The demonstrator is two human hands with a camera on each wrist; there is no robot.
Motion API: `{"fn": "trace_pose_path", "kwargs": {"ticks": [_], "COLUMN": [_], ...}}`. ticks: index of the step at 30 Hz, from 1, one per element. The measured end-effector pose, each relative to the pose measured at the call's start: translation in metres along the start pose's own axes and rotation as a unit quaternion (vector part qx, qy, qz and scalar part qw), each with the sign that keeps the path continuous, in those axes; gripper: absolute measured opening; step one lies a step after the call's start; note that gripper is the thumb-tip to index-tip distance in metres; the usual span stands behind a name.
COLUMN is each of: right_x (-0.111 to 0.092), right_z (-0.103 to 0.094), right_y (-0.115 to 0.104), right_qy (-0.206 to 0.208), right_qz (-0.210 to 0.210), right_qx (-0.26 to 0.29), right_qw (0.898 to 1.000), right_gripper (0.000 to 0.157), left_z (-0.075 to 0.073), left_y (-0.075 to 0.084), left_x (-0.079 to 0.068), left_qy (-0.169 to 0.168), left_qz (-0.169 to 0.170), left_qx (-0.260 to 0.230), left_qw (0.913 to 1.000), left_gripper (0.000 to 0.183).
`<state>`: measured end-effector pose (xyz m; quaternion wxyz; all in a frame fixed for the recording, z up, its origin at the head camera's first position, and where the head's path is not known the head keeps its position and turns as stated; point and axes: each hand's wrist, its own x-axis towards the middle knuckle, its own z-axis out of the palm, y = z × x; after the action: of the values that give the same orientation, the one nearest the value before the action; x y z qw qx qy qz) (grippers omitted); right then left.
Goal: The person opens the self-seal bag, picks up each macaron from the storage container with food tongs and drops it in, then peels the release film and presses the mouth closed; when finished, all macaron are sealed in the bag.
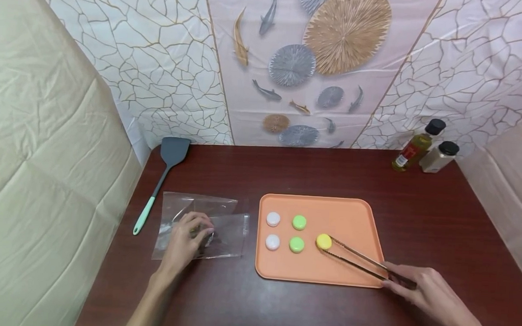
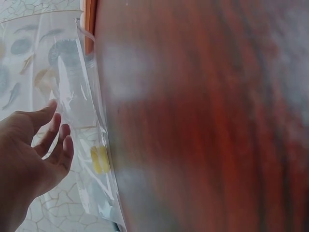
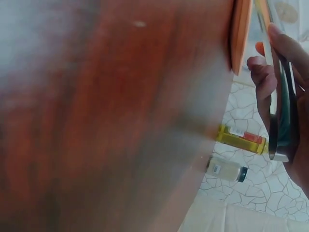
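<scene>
My right hand (image 1: 431, 292) holds metal tongs (image 1: 358, 259), whose tips stand around a yellow macaron (image 1: 324, 242) on the orange tray (image 1: 347, 212). White macarons (image 1: 273, 219) and green macarons (image 1: 299, 222) sit in pairs to its left. Over a clear zip bag (image 1: 228, 235) hovers my left hand (image 1: 186, 238), its fingers loosely bent. Nothing is gripped in it in the left wrist view, though whether a fingertip touches the plastic is unclear. Inside the bag, that view shows a yellow macaron (image 2: 100, 159), mostly hidden by the hand from above.
A spatula (image 1: 158, 187) with a mint handle lies left of the bag. At the back right corner stand an oil bottle (image 1: 414, 149) and a black-capped jar (image 1: 439, 157). Patterned sheeting (image 1: 169, 55) rises behind the dark wooden table (image 1: 244, 310).
</scene>
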<state>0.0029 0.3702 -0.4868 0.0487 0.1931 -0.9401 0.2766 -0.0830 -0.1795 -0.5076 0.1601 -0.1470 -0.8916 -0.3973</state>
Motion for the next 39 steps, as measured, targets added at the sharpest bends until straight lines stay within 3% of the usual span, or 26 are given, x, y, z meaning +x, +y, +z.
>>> {"fn": "trace_pose_path", "kwargs": {"ticks": [4, 8, 18, 31, 36, 39], "right_x": [0.011, 0.033, 0.073, 0.129, 0.155, 0.166], "right_z": [-0.003, 0.001, 0.022, 0.055, 0.076, 0.086], "right_y": [-0.01, -0.027, -0.052, -0.096, -0.111, -0.118], "right_qy": [-0.005, -0.026, -0.028, -0.111, -0.116, -0.118], "right_qz": [0.006, 0.0, -0.093, -0.079, -0.124, -0.154], "right_qx": [0.036, 0.034, 0.043, 0.007, -0.016, -0.021], "right_qw": [0.999, 0.999, 0.994, 0.991, 0.985, 0.981], "right_gripper": [0.037, 0.032, 0.027, 0.027, 0.019, 0.023], "left_z": [-0.001, -0.002, -0.002, -0.003, -0.002, -0.002], "left_y": [0.002, 0.002, 0.0, -0.003, -0.002, 0.0], "left_x": [0.0, -0.002, -0.004, -0.004, -0.003, -0.003], "left_qy": [-0.006, -0.009, -0.009, -0.01, -0.007, -0.009], "left_qz": [-0.009, -0.015, -0.003, 0.026, 0.026, 0.024], "left_qx": [0.004, 0.001, 0.001, -0.012, -0.009, -0.009], "left_qw": [0.9999, 0.9998, 1.0, 0.9995, 0.9996, 0.9996], "left_gripper": [0.015, 0.014, 0.01, 0.004, 0.005, 0.006]}}
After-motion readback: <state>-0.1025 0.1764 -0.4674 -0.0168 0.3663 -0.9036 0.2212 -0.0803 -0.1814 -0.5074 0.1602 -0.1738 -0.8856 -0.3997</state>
